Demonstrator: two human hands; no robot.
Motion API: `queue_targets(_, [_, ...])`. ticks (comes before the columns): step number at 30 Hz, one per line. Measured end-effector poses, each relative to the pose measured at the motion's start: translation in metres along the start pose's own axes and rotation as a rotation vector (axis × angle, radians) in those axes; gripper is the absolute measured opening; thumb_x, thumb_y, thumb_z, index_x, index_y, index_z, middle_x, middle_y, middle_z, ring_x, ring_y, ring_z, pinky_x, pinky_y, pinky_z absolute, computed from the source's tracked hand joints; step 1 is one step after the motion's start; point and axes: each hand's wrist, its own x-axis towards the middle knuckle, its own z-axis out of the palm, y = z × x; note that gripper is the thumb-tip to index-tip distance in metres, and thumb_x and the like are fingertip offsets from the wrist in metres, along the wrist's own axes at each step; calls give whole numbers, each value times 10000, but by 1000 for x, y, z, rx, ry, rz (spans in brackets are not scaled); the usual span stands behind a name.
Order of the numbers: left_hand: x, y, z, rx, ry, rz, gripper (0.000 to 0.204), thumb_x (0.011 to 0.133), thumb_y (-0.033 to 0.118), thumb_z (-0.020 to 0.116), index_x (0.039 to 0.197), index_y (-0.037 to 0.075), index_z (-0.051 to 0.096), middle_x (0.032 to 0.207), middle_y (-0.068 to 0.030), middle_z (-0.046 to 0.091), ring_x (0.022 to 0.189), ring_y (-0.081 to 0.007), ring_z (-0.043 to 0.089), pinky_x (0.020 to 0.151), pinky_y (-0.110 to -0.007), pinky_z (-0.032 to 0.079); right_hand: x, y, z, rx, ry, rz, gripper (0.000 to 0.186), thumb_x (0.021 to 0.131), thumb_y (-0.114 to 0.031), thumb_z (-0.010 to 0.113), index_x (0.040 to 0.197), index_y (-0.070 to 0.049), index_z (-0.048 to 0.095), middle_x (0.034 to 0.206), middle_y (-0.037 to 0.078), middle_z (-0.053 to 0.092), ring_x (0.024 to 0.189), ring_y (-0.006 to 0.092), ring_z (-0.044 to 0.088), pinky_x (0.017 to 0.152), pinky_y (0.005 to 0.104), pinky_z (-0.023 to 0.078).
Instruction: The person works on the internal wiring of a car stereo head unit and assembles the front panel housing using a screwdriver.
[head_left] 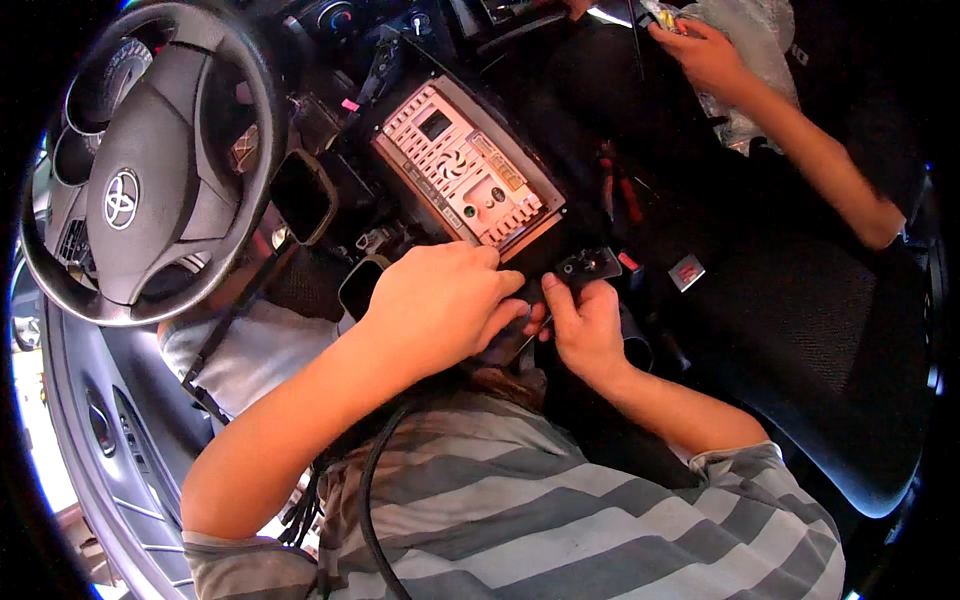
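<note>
A metal-cased car head unit (462, 165) lies with its back up, showing a fan, a row of sockets and slotted vents. At its near corner my left hand (435, 300) is closed, fingers bent, holding something I cannot make out. Just to the right, my right hand (592, 328) is closed with the thumb raised. A small black part with round holes (588, 265) sticks out between its thumb and forefinger. Below the fingertips, where the two hands nearly meet, dark shapes are too dim to tell.
The steering wheel (130, 160) stands at the left. Red-handled pliers (625, 195) and a small silver-and-red square (687, 272) lie to the right, by the dark passenger seat (800, 310). Another person's hand (705, 60) holds a small yellowish thing beside clear plastic wrapping (760, 70).
</note>
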Motion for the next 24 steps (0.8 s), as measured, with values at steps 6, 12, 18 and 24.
queue_targets(6, [1,0,2,-73,52,-28,266,896,333,589,864,101,716,765,-92,651,758,-304,653,662,-425,523,-3,-5,-1,40,-36,-2,222,973,-151,544,832,12,598,652,54,612,537,136,607,467,261,443])
queue_targets(12, [-2,-5,0,-140,48,-47,308,910,358,560,841,105,721,796,-100,682,759,-313,666,674,-436,523,-12,-16,-2,47,-27,-81,151,964,-132,575,1033,2,573,699,54,622,555,124,598,490,249,450])
queue_targets(18, [1,1,4,-486,454,-4,184,871,239,668,862,57,695,718,-84,642,638,-204,612,596,-349,481,-13,-21,-7,-53,-2,-93,175,966,-176,589,1009,-7,574,673,40,613,541,110,584,480,242,439])
queue_targets(24, [-42,-5,-34,-772,552,-117,236,929,163,604,764,0,561,700,-19,530,685,-93,486,607,-255,402,-8,-13,-23,-50,-35,-36,197,950,-184,614,1043,-18,561,717,47,626,540,116,576,483,243,442])
